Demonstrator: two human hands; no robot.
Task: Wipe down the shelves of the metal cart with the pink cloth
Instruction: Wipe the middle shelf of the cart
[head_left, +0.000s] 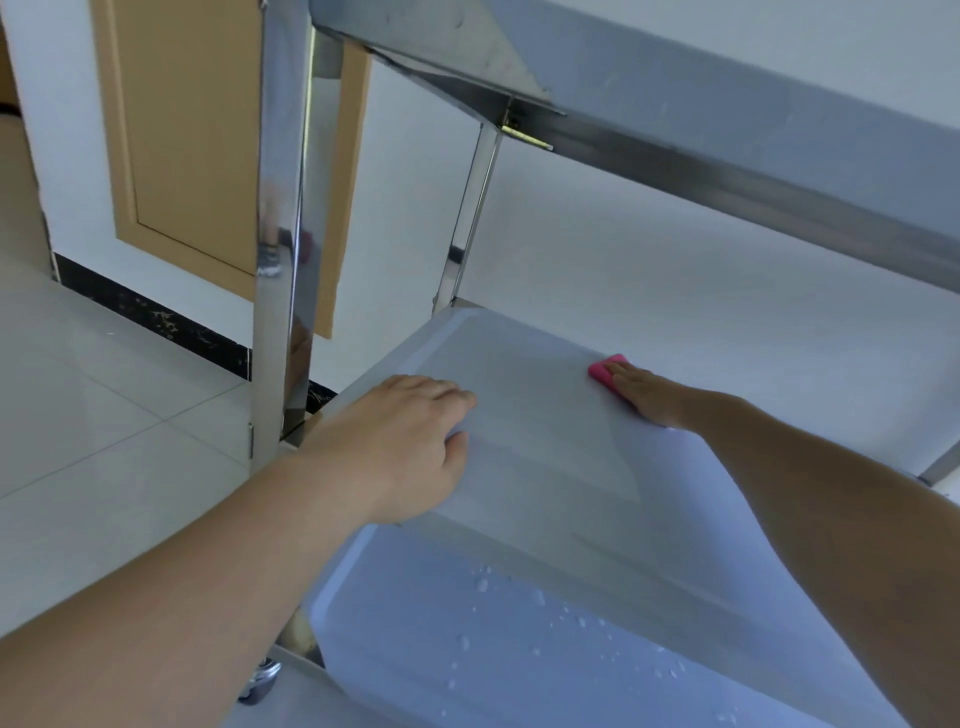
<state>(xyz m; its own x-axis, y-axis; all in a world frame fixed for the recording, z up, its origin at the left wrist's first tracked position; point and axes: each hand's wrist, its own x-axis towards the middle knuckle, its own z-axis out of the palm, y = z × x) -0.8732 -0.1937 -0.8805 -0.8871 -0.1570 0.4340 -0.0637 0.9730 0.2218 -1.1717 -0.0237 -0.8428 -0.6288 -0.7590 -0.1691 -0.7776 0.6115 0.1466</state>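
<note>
While the right hand (644, 395) works far in on the middle shelf (545, 467) of the shiny stainless-steel cart (280, 208), the left hand (410, 441) sits at that shelf's near-left edge. Its fingers curl over the rim, thumb on the flat; it holds the rim. Judgement: it steadies the cart, which stands on a small caster wheel (260, 686) below the shelf's near-left corner and would likely roll under the push of wiping.

Small folded pink cloth (608, 370): lies on the middle shelf toward its far edge, right of the shelf's far-left corner. Mostly covered; only a pink corner shows beyond the fingertips. The right hand lies flat on top of it, fingers straight and together, pressing down rather than closing round it — a flat palm spreads pressure for wiping, I judge.

Orientation: the right hand's fingers point to the shelf's far-left corner, forearm running back toward the near-right. The cloth's long axis cannot be read with so little showing.

Water droplets (519, 623) bead on the lower shelf (467, 675) beneath the middle shelf's near edge; likely unwiped yet. The top shelf (675, 104) overhangs the middle shelf.
</note>
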